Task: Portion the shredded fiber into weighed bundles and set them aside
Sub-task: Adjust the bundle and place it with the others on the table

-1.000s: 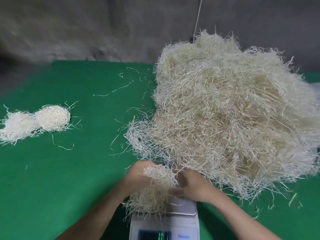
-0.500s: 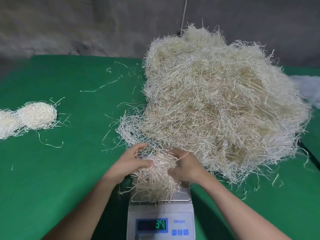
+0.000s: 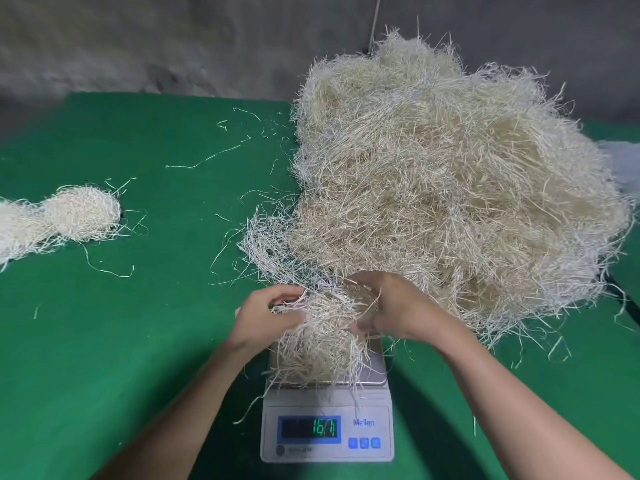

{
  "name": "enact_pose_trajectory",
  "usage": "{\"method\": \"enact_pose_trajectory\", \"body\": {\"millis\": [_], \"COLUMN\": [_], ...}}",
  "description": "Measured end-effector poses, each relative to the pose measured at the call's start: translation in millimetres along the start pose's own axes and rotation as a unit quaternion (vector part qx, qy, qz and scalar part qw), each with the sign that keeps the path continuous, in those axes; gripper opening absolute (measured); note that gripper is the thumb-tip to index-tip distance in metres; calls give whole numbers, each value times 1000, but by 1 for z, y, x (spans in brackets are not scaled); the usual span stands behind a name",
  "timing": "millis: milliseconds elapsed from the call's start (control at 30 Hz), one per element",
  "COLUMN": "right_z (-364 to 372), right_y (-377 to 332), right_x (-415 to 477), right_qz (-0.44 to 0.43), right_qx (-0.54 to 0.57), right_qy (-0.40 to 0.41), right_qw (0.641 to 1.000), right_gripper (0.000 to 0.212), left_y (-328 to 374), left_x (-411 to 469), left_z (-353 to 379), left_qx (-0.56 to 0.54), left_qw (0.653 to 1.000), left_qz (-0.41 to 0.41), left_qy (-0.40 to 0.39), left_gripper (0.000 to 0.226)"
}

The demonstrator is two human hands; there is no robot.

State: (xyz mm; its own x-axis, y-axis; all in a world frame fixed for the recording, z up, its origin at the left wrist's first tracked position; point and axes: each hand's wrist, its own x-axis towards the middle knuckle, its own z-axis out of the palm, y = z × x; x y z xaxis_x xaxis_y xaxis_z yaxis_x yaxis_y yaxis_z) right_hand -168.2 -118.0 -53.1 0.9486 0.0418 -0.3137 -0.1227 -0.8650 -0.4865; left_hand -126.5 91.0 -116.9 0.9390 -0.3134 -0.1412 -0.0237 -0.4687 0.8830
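Head camera looks down on both hands working one fiber portion (image 3: 320, 344) that lies on the pan of the scale (image 3: 327, 441). The left hand (image 3: 266, 317) pinches strands at its left edge, thumb against curled fingers. The right hand (image 3: 391, 310) grips its right side, fingers curled in. Beyond the right hand rises the big fiber heap (image 3: 450, 188), its fringe touching the portion. Well to the left of the left hand, two finished bundles (image 3: 69, 216) lie on the green tabletop (image 3: 138, 341).

Rough grey wall (image 3: 156, 39) behind green-covered table (image 3: 104, 341); thin cord (image 3: 375, 19) down wall.
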Motion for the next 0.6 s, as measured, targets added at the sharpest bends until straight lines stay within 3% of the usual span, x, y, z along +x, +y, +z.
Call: {"method": "enact_pose_trajectory", "body": {"millis": [167,367,600], "right_z": [-18,-20,-15], "right_y": [-7,-8,-4], "right_x": [-11,-12,-9], "right_qz": [-35,-73,-92], "right_qx": [6,90,114], "right_qy": [80,212,207], "right_qw": [996,970,967], "right_gripper": [57,43,42], "left_y": [8,30,42], "left_x": [-2,-5,-7], "left_z": [-8,-15,-17], "left_qx": [-45,-163,-193], "left_qw": [998,979,969], "left_qz": [-9,68,91], "left_qy": [53,97,124], "left_gripper": [28,33,30]}}
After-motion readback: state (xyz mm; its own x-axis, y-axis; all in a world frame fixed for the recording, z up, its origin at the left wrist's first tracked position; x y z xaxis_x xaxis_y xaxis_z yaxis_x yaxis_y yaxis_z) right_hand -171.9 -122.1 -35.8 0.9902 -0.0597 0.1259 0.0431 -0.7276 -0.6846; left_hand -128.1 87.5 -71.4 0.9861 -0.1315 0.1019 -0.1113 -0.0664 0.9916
